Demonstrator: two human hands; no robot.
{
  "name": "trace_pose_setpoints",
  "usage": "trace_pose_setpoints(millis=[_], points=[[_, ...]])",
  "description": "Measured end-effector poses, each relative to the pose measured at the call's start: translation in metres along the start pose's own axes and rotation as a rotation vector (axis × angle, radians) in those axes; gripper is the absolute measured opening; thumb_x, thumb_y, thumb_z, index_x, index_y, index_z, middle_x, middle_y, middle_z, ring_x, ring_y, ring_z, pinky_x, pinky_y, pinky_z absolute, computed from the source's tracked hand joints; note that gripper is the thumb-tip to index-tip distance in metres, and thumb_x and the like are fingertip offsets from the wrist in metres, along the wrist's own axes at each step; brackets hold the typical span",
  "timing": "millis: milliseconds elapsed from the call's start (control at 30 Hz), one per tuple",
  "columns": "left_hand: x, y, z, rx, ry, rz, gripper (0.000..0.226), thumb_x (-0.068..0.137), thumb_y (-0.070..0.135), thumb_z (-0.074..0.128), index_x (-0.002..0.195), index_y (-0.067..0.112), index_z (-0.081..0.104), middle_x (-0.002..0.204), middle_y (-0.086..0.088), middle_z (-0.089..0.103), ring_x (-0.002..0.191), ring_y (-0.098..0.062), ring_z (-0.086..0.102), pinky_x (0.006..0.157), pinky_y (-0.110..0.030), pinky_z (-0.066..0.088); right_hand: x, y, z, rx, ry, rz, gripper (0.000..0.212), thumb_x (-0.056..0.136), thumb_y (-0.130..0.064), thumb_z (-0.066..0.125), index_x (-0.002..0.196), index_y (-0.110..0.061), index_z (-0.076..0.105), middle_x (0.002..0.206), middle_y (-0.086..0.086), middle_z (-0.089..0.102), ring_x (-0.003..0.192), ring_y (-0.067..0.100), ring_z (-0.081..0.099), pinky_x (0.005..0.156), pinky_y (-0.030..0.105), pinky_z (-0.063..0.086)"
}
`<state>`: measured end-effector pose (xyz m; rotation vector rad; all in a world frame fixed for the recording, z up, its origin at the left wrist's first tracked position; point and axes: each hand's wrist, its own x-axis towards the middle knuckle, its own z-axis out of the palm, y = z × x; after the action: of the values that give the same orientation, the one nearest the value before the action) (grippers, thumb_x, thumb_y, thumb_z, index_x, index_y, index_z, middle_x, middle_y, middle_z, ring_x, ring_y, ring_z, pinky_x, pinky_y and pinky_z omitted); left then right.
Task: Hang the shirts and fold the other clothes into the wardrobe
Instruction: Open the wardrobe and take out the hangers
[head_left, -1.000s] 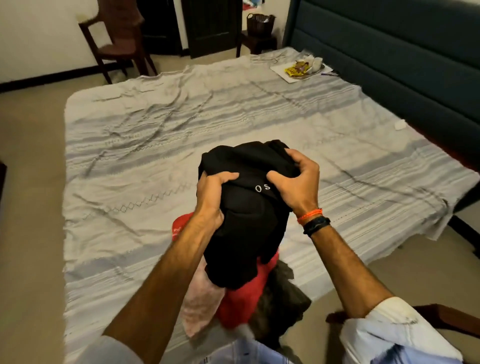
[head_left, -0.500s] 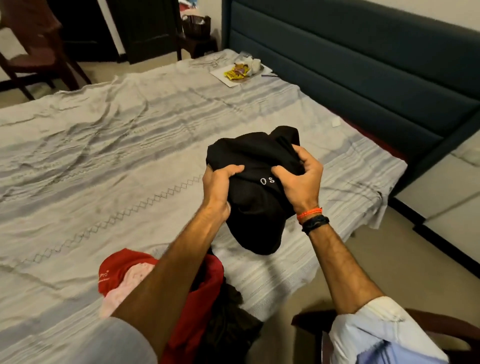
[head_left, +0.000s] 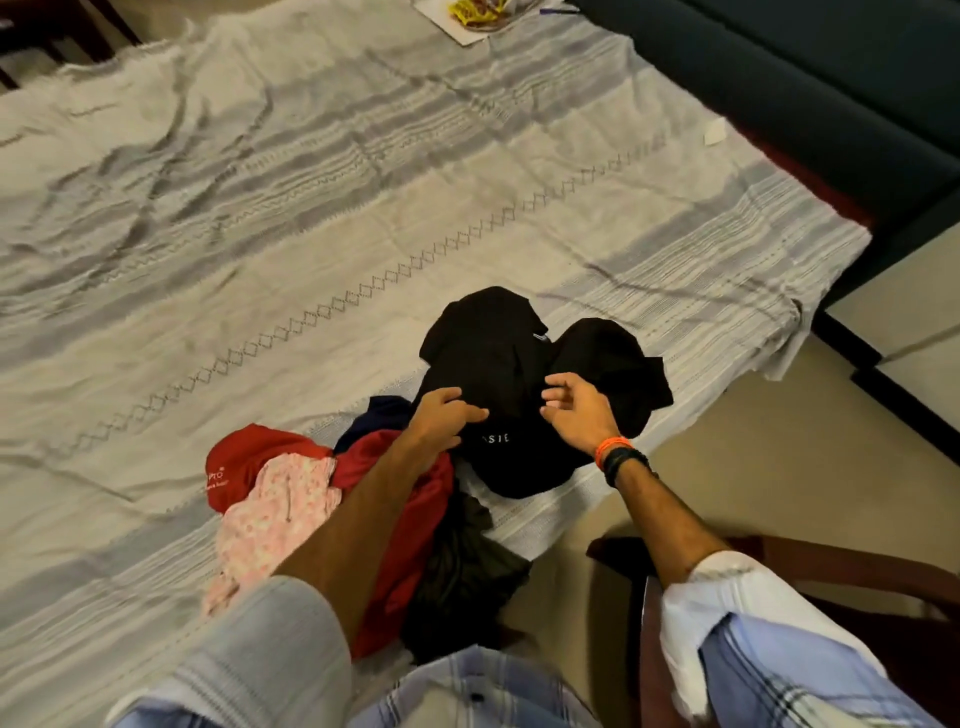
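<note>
A crumpled black garment (head_left: 498, 358) with small white letters lies on the striped grey bedsheet (head_left: 311, 234) near the bed's front edge. My left hand (head_left: 447, 415) rests on its left side with fingers loosely bent. My right hand (head_left: 576, 410) hovers at its middle, fingers relaxed and spread, gripping nothing. To the left is a heap of clothes: a red garment (head_left: 244, 457), a pink floral one (head_left: 275, 514), a navy piece (head_left: 379, 415) and a dark garment (head_left: 462, 577) hanging over the bed edge. No wardrobe is in view.
A dark teal headboard (head_left: 831, 78) runs along the right. A tray with snack packets (head_left: 478, 10) sits at the far edge of the bed, and a small white scrap (head_left: 716, 132) lies near the headboard. A brown wooden chair (head_left: 831, 561) stands by my right arm.
Both hands gripped the bunched black garment in the air before. It now lies on the bed beside the heap, and both hands have loosened. The view has tilted down and right.
</note>
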<state>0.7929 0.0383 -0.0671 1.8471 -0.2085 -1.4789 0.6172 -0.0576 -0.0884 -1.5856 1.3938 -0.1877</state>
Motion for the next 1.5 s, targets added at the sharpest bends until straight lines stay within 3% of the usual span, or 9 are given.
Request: trace_pose_setpoints(millis=[233, 333, 433, 667, 933, 1100, 1233, 1400, 1500], points=[[-0.011, -0.026, -0.052, 0.015, 0.172, 0.047, 0.04, 0.09, 0.012, 0.068, 0.128, 0.01, 0.056, 0.118, -0.009, 0.065, 0.11, -0.024, 0.063, 0.084, -0.036, 0.052, -0.013, -0.017, 0.045, 0.023, -0.071, -0.116, 0.031, 0.085, 0.0, 0.064, 0.114, -0.011, 0.065, 0.096, 0.0, 0.072, 0.085, 0.011, 0.068, 0.076, 0.01, 0.05], [-0.017, -0.048, -0.079, 0.014, 0.255, 0.042, 0.029, 0.088, 0.01, 0.069, 0.116, 0.008, 0.062, 0.103, -0.006, 0.072, 0.093, -0.018, 0.071, 0.082, -0.034, 0.058, -0.022, -0.026, 0.075, -0.03, -0.158, -0.186, 0.029, 0.084, -0.001, 0.064, 0.113, -0.009, 0.065, 0.097, 0.003, 0.072, 0.086, 0.013, 0.068, 0.082, 0.018, 0.053], [-0.029, -0.073, -0.11, -0.01, 0.342, 0.039, 0.01, 0.088, 0.004, 0.067, 0.096, 0.009, 0.067, 0.081, -0.002, 0.075, 0.066, -0.003, 0.067, 0.059, -0.019, 0.053, -0.031, -0.035, 0.108, -0.074, -0.267, -0.226, 0.029, 0.084, 0.0, 0.063, 0.111, -0.007, 0.065, 0.098, 0.007, 0.073, 0.088, 0.017, 0.068, 0.087, 0.027, 0.054], [-0.044, -0.134, -0.173, -0.109, 0.477, -0.092, 0.033, 0.083, 0.008, 0.071, 0.116, 0.007, 0.066, 0.112, -0.016, 0.069, 0.1, -0.029, 0.066, 0.077, -0.035, 0.055, -0.05, -0.05, 0.179, -0.206, -0.442, -0.254, 0.025, 0.083, 0.0, 0.062, 0.106, -0.008, 0.067, 0.095, 0.006, 0.073, 0.091, 0.019, 0.068, 0.09, 0.033, 0.055], [-0.03, -0.194, -0.218, -0.081, 0.503, -0.169, 0.04, 0.083, 0.013, 0.075, 0.12, 0.008, 0.062, 0.116, -0.01, 0.065, 0.096, -0.023, 0.064, 0.09, -0.042, 0.056, -0.061, -0.06, 0.268, -0.327, -0.523, -0.214, 0.03, 0.08, -0.006, 0.066, 0.11, -0.009, 0.065, 0.09, -0.003, 0.068, 0.088, 0.017, 0.067, 0.093, 0.038, 0.053], [-0.016, -0.214, -0.235, -0.119, 0.422, -0.152, 0.057, 0.08, 0.014, 0.078, 0.133, 0.01, 0.057, 0.129, -0.008, 0.06, 0.115, -0.024, 0.059, 0.096, -0.045, 0.053, -0.058, -0.077, 0.317, -0.33, -0.435, -0.054, 0.052, 0.079, -0.025, 0.076, 0.121, -0.005, 0.053, 0.115, 0.012, 0.066, 0.104, 0.031, 0.063, 0.091, 0.042, 0.051], [-0.009, -0.223, -0.248, -0.123, 0.359, -0.129, 0.064, 0.078, 0.013, 0.079, 0.136, 0.01, 0.053, 0.129, -0.006, 0.059, 0.115, -0.023, 0.059, 0.095, -0.04, 0.053, -0.09, -0.04, 0.306, -0.352, -0.627, 0.273, 0.01, 0.094, -0.028, 0.057, 0.099, -0.019, 0.056, 0.129, 0.016, 0.06, 0.102, 0.03, 0.058, 0.097, 0.044, 0.049], [-0.008, -0.226, -0.257, 0.007, 0.347, -0.093, 0.08, 0.067, 0.011, 0.087, 0.138, 0.011, 0.051, 0.123, -0.006, 0.061, 0.114, -0.023, 0.059, 0.099, -0.041, 0.05, -0.06, -0.079, 0.351, -0.439, -0.354, -0.043, 0.018, 0.081, -0.025, 0.071, 0.072, -0.015, 0.058, 0.08, 0.007, 0.064, 0.087, 0.032, 0.064, 0.068, 0.029, 0.039], [-0.01, -0.226, -0.261, 0.154, 0.361, -0.081, 0.101, 0.058, 0.018, 0.093, 0.144, 0.011, 0.041, 0.135, -0.009, 0.054, 0.12, -0.026, 0.054, 0.101, -0.04, 0.048, -0.069, -0.09, 0.355, -0.131, -0.457, 0.01, 0.013, 0.073, -0.009, 0.069, 0.069, -0.016, 0.059, 0.068, -0.001, 0.06, 0.067, 0.021, 0.055, 0.06, 0.028, 0.038]])
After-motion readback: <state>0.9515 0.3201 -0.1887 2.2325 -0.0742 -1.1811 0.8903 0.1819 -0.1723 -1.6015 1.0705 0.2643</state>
